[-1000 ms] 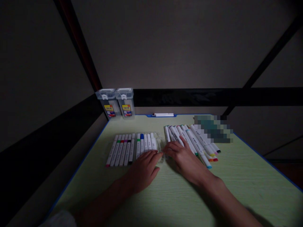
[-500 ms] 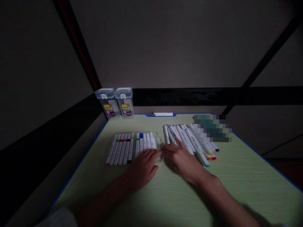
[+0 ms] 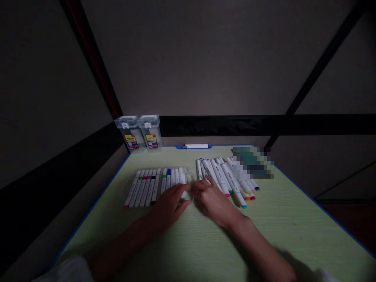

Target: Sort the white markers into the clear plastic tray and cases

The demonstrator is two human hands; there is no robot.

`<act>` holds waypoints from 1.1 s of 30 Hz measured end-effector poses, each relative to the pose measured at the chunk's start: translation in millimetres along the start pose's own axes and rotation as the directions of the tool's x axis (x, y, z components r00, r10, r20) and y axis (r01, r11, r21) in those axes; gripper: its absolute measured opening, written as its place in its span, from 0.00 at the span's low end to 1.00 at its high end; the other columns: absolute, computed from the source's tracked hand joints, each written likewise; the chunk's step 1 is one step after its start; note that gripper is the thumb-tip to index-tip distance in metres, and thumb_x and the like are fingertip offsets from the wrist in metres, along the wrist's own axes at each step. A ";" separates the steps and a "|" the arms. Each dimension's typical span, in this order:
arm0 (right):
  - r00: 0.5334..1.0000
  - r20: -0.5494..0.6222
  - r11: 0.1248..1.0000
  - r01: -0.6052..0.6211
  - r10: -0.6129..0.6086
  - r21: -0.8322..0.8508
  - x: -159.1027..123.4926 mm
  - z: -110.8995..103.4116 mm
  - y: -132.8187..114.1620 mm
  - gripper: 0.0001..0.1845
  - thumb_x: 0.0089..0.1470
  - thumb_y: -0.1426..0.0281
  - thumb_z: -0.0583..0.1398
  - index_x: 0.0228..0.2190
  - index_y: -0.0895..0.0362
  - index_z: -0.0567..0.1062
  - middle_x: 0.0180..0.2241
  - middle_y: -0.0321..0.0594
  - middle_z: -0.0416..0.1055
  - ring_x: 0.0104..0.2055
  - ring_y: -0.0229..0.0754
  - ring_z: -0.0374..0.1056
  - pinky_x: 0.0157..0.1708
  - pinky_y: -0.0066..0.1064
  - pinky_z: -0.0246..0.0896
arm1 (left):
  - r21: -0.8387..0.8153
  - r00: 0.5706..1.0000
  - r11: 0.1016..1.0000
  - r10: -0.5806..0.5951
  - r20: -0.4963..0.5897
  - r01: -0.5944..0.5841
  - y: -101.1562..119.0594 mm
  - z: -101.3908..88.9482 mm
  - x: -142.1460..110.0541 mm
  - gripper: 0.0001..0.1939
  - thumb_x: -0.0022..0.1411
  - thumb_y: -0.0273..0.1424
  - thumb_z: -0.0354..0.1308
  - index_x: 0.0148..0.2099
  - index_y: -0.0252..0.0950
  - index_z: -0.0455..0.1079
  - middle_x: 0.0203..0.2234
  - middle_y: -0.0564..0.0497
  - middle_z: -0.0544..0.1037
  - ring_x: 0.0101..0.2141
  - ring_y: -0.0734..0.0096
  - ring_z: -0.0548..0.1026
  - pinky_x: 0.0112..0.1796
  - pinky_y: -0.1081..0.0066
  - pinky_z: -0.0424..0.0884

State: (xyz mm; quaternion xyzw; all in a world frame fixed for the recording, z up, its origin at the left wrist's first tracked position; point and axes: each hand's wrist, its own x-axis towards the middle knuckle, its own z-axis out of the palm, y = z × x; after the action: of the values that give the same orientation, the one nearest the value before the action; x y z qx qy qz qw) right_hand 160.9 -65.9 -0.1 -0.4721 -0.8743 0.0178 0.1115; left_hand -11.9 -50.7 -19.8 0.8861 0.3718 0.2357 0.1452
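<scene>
White markers (image 3: 141, 190) with coloured cap ends lie side by side in a clear plastic tray (image 3: 190, 172) on the table. My left hand (image 3: 166, 205) reaches over the tray's near right part, fingers curled and thumb below. The lower end of a white marker (image 3: 182, 181) shows between its thumb and fingers. Opposite it, my right hand (image 3: 216, 201) has its fingertips drawn together at the tray's right edge, one finger raised. What those tips grip, if anything, is hidden. Just beyond the right hand lies a loose pile of markers (image 3: 233, 181).
Two clear lidded boxes (image 3: 151, 135) with yellow labels stand at the back left corner. Pens (image 3: 196, 146) rest in a blue holder at the table's far edge. A pixelated dark green item (image 3: 252, 162) lies back right. Dark walls (image 3: 190, 58) enclose the table (image 3: 182, 250).
The view has shifted slightly, so everything sits a little further left and lower. Both hands stay at the tray's right end. More of the marker between the left thumb and fingers shows.
</scene>
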 end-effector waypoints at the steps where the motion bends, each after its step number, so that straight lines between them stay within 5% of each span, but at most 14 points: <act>1: 1.000 0.000 1.000 -0.002 0.002 -0.004 0.0 -0.3 -0.3 0.15 0.51 0.80 0.51 0.38 0.59 0.72 0.37 0.42 0.68 0.45 0.43 0.61 0.55 0.42 0.38 | -0.006 1.000 1.000 -0.015 0.005 0.015 1.2 -1.4 2.3 0.15 0.59 0.29 0.48 0.49 0.35 0.58 0.42 0.46 0.70 0.44 0.68 0.68 0.44 0.66 0.66; 7: 1.000 -0.002 1.000 0.001 -0.001 -0.025 0.3 0.0 -0.4 0.15 0.51 0.80 0.50 0.37 0.60 0.73 0.36 0.42 0.68 0.44 0.43 0.61 0.54 0.40 0.39 | 0.063 0.999 0.997 -0.038 0.032 0.036 -2.4 -12.0 27.3 0.15 0.60 0.31 0.45 0.49 0.33 0.58 0.38 0.46 0.72 0.39 0.67 0.71 0.39 0.66 0.68; 15: 1.000 0.015 1.000 0.005 -0.005 -0.019 1.6 -0.6 -0.4 0.14 0.51 0.80 0.50 0.36 0.61 0.73 0.37 0.44 0.67 0.43 0.43 0.60 0.52 0.37 0.41 | 0.307 1.000 0.952 0.026 -0.007 -0.022 -42.9 -14.5 81.0 0.14 0.59 0.31 0.46 0.47 0.31 0.60 0.43 0.45 0.69 0.45 0.66 0.67 0.47 0.66 0.62; 27: 1.000 -0.006 0.999 0.012 -0.012 -0.041 0.9 -1.1 -2.2 0.13 0.50 0.80 0.49 0.33 0.62 0.72 0.35 0.45 0.67 0.41 0.44 0.60 0.46 0.35 0.48 | 0.485 0.997 0.874 -0.073 0.038 0.046 -75.3 8.3 143.0 0.20 0.58 0.32 0.46 0.52 0.28 0.57 0.48 0.40 0.65 0.49 0.62 0.63 0.49 0.66 0.58; 33: 1.000 -0.009 0.999 0.017 -0.017 -0.028 0.3 -1.7 -2.0 0.12 0.51 0.79 0.50 0.33 0.62 0.72 0.35 0.45 0.66 0.40 0.43 0.59 0.43 0.34 0.49 | 0.517 0.988 0.854 -0.120 0.092 0.055 -81.5 24.2 168.1 0.25 0.60 0.35 0.44 0.56 0.26 0.52 0.56 0.38 0.57 0.57 0.62 0.53 0.54 0.68 0.51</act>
State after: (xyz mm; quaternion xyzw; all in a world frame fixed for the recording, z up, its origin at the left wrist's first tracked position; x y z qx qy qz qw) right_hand 159.4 -66.9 1.9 -0.4662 -0.8779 0.0027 0.1091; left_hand 55.7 125.1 -23.5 0.8875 0.4516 0.0672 -0.0631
